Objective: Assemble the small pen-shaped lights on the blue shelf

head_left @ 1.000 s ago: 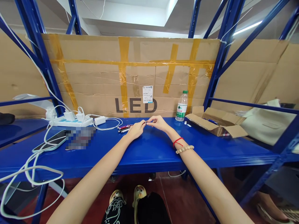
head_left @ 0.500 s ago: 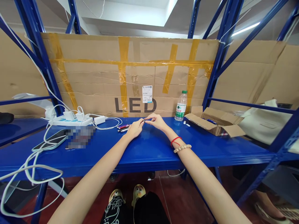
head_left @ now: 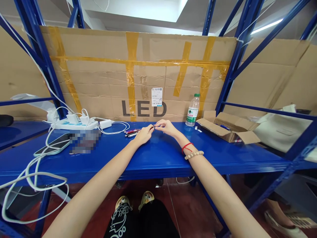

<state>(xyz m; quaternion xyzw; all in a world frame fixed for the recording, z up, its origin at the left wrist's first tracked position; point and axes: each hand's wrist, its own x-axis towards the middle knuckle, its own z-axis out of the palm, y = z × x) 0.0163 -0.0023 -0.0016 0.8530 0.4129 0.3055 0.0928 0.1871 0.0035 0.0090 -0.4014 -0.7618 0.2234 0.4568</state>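
Note:
Above the blue shelf top (head_left: 158,155), my left hand (head_left: 145,135) and my right hand (head_left: 166,128) meet fingertip to fingertip. Both are closed around a small dark thing (head_left: 154,127) pinched between them, possibly the end of a pen; most of it is hidden by the fingers. Just left of my left hand lie several pens (head_left: 131,133), purple, dark and silver, partly covered by that hand. A red string and a beaded bracelet circle my right wrist.
An open cardboard box (head_left: 220,127) with a blue pen inside stands at right, beside a water bottle (head_left: 192,110) and white paper scraps (head_left: 199,131). At left are a power strip (head_left: 76,124), white cables and a phone (head_left: 53,145). Taped cardboard (head_left: 104,89) closes the back.
The view has shifted slightly. My hands keep the same pinch at almost the same spot, and the pens and other things have not moved.

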